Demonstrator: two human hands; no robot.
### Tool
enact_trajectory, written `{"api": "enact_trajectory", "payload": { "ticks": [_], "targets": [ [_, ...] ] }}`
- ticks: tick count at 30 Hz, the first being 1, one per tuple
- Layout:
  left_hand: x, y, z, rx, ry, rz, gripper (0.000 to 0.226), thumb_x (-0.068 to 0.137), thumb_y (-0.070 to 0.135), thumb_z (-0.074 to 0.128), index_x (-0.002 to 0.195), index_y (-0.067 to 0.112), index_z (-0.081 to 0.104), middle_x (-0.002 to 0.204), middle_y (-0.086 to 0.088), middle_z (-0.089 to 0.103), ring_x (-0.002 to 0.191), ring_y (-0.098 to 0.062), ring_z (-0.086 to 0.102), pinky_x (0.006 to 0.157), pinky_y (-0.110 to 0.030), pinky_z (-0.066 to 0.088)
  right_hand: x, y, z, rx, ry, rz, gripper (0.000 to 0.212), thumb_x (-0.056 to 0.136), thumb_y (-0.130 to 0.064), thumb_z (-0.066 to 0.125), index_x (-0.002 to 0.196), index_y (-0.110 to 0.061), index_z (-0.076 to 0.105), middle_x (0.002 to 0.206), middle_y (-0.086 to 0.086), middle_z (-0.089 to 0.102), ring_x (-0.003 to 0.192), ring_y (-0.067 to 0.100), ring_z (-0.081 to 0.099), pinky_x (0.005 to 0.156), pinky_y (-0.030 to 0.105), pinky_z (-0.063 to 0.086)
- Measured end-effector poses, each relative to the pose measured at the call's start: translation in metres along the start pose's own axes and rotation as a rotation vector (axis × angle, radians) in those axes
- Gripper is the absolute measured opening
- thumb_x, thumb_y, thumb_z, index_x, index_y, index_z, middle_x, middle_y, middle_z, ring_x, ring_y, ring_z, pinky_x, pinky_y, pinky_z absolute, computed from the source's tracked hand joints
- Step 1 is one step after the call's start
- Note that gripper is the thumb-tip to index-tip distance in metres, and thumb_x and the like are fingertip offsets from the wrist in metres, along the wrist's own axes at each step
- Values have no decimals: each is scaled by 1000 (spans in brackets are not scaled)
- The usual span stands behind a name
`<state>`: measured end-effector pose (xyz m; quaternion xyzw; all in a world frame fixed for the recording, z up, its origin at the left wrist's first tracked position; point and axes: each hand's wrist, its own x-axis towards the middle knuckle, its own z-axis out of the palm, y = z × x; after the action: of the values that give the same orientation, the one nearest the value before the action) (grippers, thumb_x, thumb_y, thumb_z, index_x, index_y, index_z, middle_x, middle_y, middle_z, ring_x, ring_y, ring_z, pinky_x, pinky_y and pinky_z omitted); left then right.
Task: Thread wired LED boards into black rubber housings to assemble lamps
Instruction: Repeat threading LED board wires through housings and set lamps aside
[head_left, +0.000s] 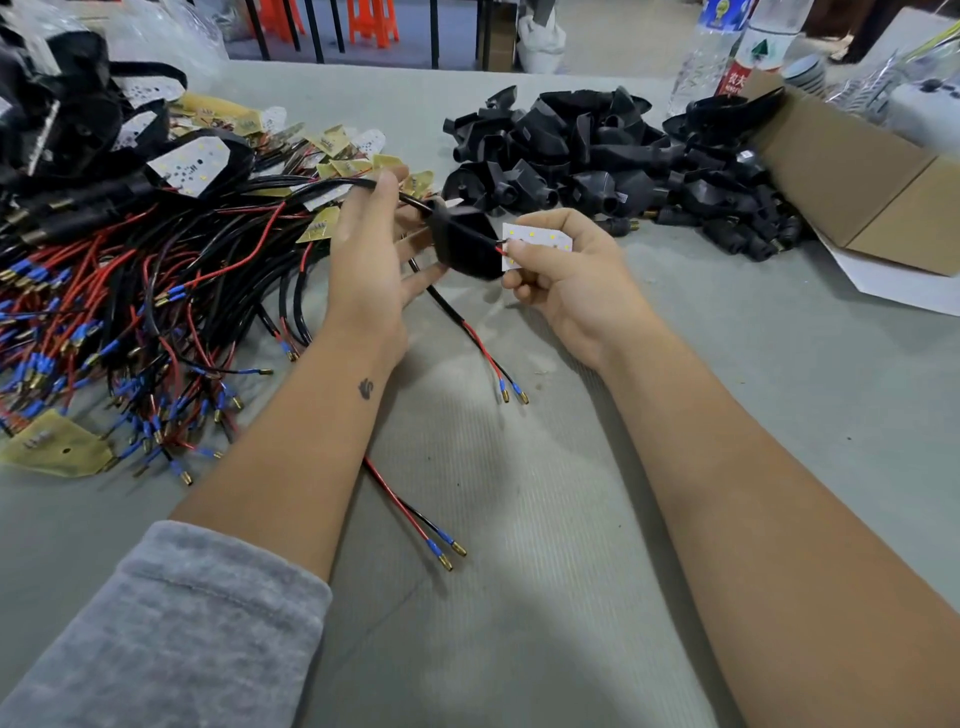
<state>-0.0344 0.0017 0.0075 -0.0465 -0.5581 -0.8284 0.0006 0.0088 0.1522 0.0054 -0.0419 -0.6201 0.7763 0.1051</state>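
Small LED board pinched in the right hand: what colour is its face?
White with small yellow LED dots; head view.

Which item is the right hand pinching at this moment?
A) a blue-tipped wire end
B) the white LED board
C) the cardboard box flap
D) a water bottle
B: the right hand pinches the white LED board by its edge, right beside the black rubber housing that the left hand supports, with the board's red and black leads running into that housing.
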Motion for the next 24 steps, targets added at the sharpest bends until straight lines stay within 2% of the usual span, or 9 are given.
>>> {"api": "enact_trajectory", "payload": {
  "ticks": [4,8,11,15,17,22,24],
  "targets": [
    [0,0,-2,30,-29,-13,21,101,37,49,94,29,68,90,-3,63,79,-14,69,68,-32,56,0,1,2,-4,29,-20,22,91,9,54,88,-13,57,88,11,62,57,16,60,53,21,43],
    [1,-2,-1,89,-70,-41,13,97,23,56,91,30,66,79,11,67,77,-10,68,71,-31,58,-2,-2,3,-7,45,-23,19,92,6,54,91,-12,59,96,16,63,61,19,64,57,22,48],
    [-1,-5,2,140,-115,-42,14,98,17,55,92,25,66,78,13,70,79,-7,69,73,-27,58,-4,-2,5,-30,55,-17,15,94,1,54,91,-12,59,97,17,64,62,20,66,57,23,50],
    [0,-4,1,3,-134,-93,18,99,6,51,92,15,65,79,4,73,81,-15,73,74,-26,58,-5,-3,5,-54,78,-37,10,95,-2,54,98,-8,62,96,17,67,67,22,68,61,26,53],
    [0,-4,2,-50,-140,-114,21,99,2,48,92,14,64,81,0,72,81,-18,73,74,-27,58,-5,-3,5,-62,88,-41,9,95,-1,54,99,-6,61,95,17,67,65,21,68,58,25,53],
    [1,-4,2,-34,-166,-117,20,99,1,47,97,16,61,96,-6,73,92,-21,72,84,-33,58,-3,0,5,-96,128,-52,11,94,0,57,89,-9,60,84,10,69,59,16,67,53,23,50],
    [2,-5,1,1,-190,-121,18,98,5,49,97,18,62,101,-4,74,94,-24,72,81,-34,58,-3,1,4,-95,143,-61,12,93,0,58,86,-10,61,80,8,70,59,16,68,53,23,50]
  ]
}}
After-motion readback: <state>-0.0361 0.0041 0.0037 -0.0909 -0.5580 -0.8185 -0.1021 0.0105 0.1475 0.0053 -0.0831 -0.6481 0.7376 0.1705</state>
